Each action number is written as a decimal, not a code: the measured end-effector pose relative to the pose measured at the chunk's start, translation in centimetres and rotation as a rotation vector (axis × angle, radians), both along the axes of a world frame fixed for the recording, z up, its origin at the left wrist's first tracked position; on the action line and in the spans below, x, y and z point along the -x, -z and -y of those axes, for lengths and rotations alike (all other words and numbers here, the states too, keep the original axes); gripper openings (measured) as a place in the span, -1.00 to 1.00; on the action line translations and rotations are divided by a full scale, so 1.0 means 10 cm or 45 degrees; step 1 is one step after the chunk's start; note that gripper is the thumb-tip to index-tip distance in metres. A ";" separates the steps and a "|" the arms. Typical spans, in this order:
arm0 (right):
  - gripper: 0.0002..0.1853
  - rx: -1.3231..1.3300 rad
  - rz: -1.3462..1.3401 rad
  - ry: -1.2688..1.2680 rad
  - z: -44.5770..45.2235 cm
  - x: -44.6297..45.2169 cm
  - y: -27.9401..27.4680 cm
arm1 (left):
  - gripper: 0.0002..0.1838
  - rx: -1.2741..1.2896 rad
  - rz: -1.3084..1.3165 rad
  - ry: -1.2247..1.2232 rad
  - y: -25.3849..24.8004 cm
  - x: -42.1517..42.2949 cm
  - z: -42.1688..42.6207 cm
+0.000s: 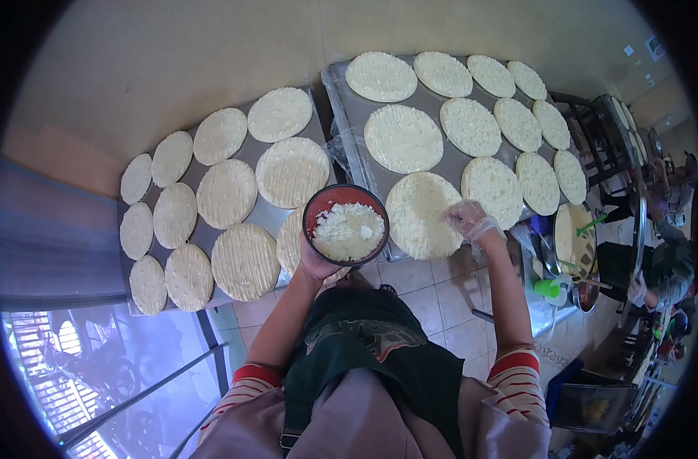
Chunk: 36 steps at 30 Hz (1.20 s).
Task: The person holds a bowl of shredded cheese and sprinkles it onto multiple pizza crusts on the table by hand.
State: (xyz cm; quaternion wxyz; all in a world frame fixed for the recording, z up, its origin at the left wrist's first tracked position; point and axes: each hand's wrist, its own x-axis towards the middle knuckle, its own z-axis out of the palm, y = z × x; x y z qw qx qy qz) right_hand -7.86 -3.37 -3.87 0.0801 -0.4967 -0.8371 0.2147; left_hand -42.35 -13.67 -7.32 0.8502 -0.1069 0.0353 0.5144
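Note:
My left hand (317,262) holds a bowl (346,190), dark outside and red inside, with white crumbly filling (349,232) in it. My right hand (473,222), in a clear plastic glove, hovers over or touches the right edge of a round pale dough disc (422,214) at the front of the right table. Its fingers are bent together; whatever they may hold is too small to make out. Another disc (492,191) lies just right of that hand. Part of a disc (290,239) shows behind the bowl on the left table.
Several more discs lie on the left metal table (188,171) and the right metal table (456,163). At right are a large pan (575,239) of pale mixture, a green cup (547,288) and a co-worker (663,264) with gloved hands. A window is at lower left.

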 end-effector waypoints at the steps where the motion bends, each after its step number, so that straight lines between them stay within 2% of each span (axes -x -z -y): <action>1: -0.84 -0.001 0.001 0.006 0.02 0.03 -0.10 | -0.27 0.005 -0.026 0.000 -0.01 0.00 0.00; 3: -0.84 0.066 0.145 0.113 0.03 0.08 -0.28 | -0.26 0.006 -0.051 0.002 0.00 0.00 -0.02; 4: -0.84 0.064 0.145 0.113 0.00 0.01 -0.24 | -0.26 -0.010 -0.042 0.003 0.00 0.00 -0.03; 6: -0.83 0.161 -0.071 0.238 -0.04 -0.15 -0.16 | -0.26 -0.024 -0.035 0.004 0.01 0.00 -0.03; 9: -0.82 0.124 0.067 0.356 0.01 -0.24 -0.18 | -0.26 -0.042 -0.063 -0.004 0.02 0.01 -0.03; 13: -0.78 0.170 -0.012 0.338 0.04 -0.32 -0.03 | -0.27 -0.057 -0.072 0.000 -0.02 0.03 -0.06; 15: -0.80 0.093 0.199 0.310 0.07 -0.28 -0.14 | -0.28 -0.058 -0.080 -0.001 -0.04 0.04 -0.06; 19: -0.78 -0.012 0.273 0.277 0.12 -0.25 -0.13 | -0.29 -0.042 -0.059 -0.004 -0.02 0.09 -0.07; 21: -0.77 0.171 -0.078 0.286 0.11 -0.24 -0.06 | -0.29 -0.038 -0.063 -0.005 -0.03 0.11 -0.08; 22: -0.77 0.175 -0.076 0.285 0.11 -0.24 -0.03 | -0.30 -0.009 -0.032 -0.009 -0.03 0.12 -0.08; 24: -0.76 0.646 -0.474 0.419 0.15 -0.16 -0.07 | -0.31 0.022 0.000 -0.016 -0.04 0.14 -0.08; 27: -0.76 0.848 -0.487 0.426 0.23 0.17 -0.33 | -0.30 0.046 0.010 -0.026 -0.03 0.17 -0.09; 28: -0.76 0.850 -0.486 0.427 0.26 0.22 -0.27 | -0.30 0.032 -0.011 -0.032 -0.02 0.18 -0.09; 30: -0.72 0.473 -0.576 0.068 0.31 0.33 -0.16 | -0.30 0.020 -0.032 -0.039 -0.03 0.19 -0.09; 31: -0.72 0.475 -0.575 0.068 0.31 0.36 -0.12 | -0.30 0.008 -0.029 -0.035 -0.03 0.19 -0.09; 33: -0.74 0.341 -0.268 -0.022 0.30 0.49 -0.11 | -0.30 -0.004 -0.025 -0.033 -0.05 0.20 -0.10; 34: -0.74 0.342 -0.267 -0.024 0.29 0.53 -0.10 | -0.30 -0.005 -0.038 -0.026 -0.06 0.20 -0.11; 36: -0.75 0.111 -0.078 0.062 0.29 0.65 -0.11 | -0.29 -0.006 -0.050 -0.023 -0.07 0.20 -0.11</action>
